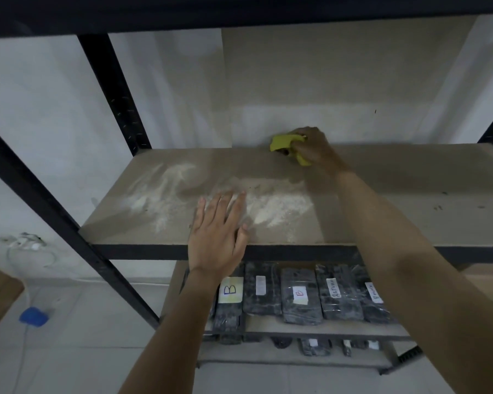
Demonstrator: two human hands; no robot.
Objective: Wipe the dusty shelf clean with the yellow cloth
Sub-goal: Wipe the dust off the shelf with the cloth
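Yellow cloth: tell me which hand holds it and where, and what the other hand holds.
The right hand grips the bunched yellow cloth around its middle. The left hand holds nothing.

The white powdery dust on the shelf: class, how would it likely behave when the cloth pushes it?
The white powdery dust lies in thin smeared streaks, so it probably pushes along easily, leaving trails. It looks loose and light, likely spilling over the beige shelf board edge.

Yellow cloth [285, 144] in right hand [315, 149]
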